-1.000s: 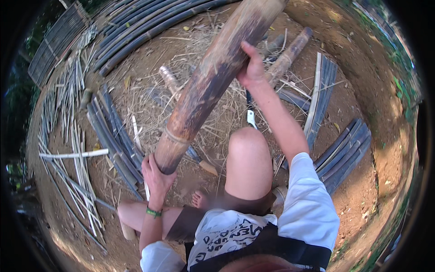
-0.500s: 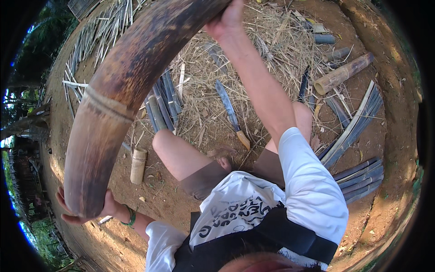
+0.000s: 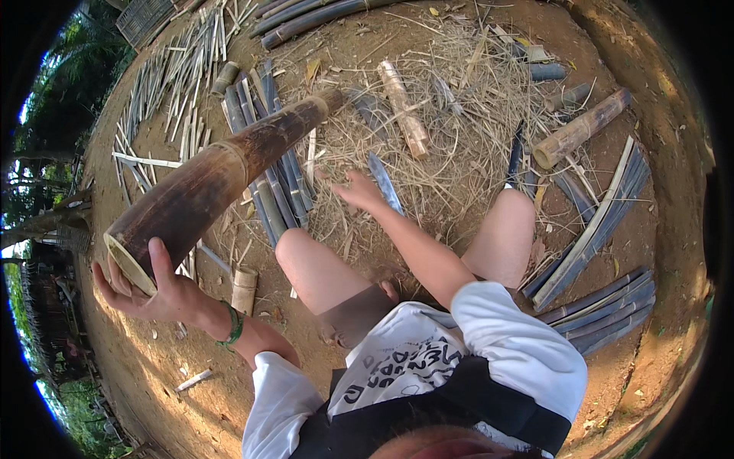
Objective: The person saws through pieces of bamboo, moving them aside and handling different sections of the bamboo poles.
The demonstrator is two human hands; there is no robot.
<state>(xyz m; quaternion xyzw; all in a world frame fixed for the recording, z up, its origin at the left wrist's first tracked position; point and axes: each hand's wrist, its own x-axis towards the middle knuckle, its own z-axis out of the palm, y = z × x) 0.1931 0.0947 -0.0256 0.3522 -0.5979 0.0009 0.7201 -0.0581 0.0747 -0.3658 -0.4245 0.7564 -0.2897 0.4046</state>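
A thick bamboo tube [image 3: 208,180] slants forward and rightward from the nearer left hand [image 3: 170,297], whose spread fingers cup its near cut end, how firmly impossible to tell. The right hand [image 3: 361,191], gripping the tube half a second earlier, is empty, fingers parted near a knife blade [image 3: 385,183].

The head-worn fisheye camera looks steeply down and forward over the brown earth ground [image 3: 352,47], near enough that the white cloth shirt with black print [image 3: 397,363] looms large at the bottom. Its round, curving field reaches dark green trees [image 3: 65,115] beyond the ground's left edge.
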